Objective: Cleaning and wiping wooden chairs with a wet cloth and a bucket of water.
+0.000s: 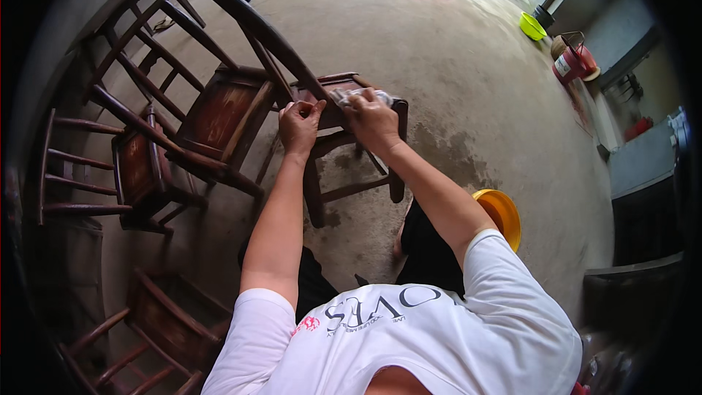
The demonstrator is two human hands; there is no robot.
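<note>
A dark brown wooden chair (pixel 263 31) stands right in front of me, its long back post slanting up toward the far left. My left hand (pixel 298 129) is closed at the lower end of that post, with the thumb along it. My right hand (pixel 374 120) presses a crumpled whitish cloth (pixel 341 96) against the chair at the seat's near corner. Its fingers are bent over the cloth and cover part of it. Between my forearms the chair's front legs and a crossbar show.
More wooden chairs crowd the left: one with a worn seat (pixel 219 113), a smaller one (pixel 135 164), another at lower left (pixel 175 314). A yellow bucket (pixel 508 212) stands by my right elbow. Wet patches (pixel 453 153) mark the concrete floor. A green basin (pixel 531 27) and red bucket (pixel 572 66) stand far right.
</note>
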